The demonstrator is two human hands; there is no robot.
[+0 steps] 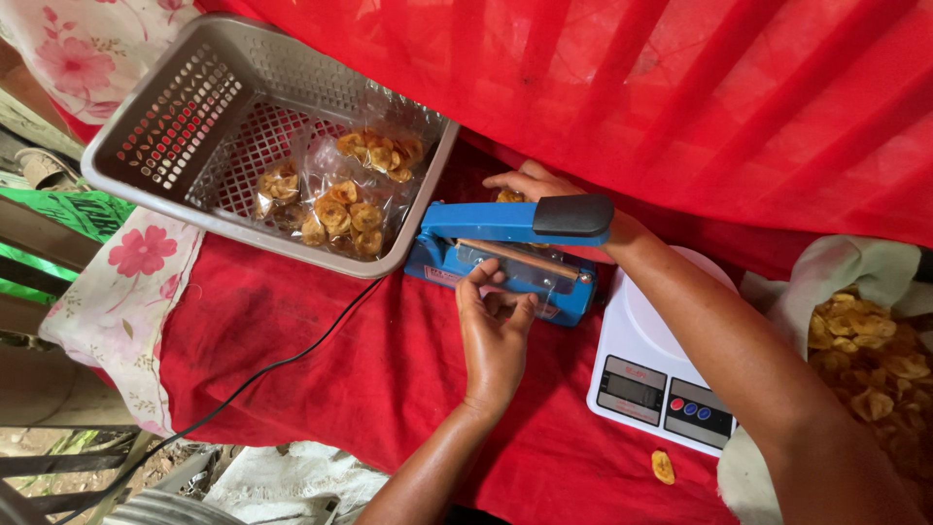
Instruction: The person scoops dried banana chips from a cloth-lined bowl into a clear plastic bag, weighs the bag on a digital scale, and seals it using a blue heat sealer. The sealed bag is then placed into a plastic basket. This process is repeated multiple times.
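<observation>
Left of the grip, a grey perforated plastic basket (175, 117) holds glossy chip packets (335, 199); the left hand (494, 335) pinches a clear bag's edge at the blue heat sealer (505, 255); the right hand (535, 185) rests behind, its grip hidden; right, a smooth white scale (651, 374) on the red-clothed tabletop (321, 360).

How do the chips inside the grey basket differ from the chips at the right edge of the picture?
The chips in the grey basket are sealed in small clear bags; the chips at the right lie loose in one large heap. The bagged chips look darker orange; the loose chips look paler yellow. The bags rest in a hard plastic basket; the heap sits in a soft pale sack. Both are round sliced chips.
</observation>
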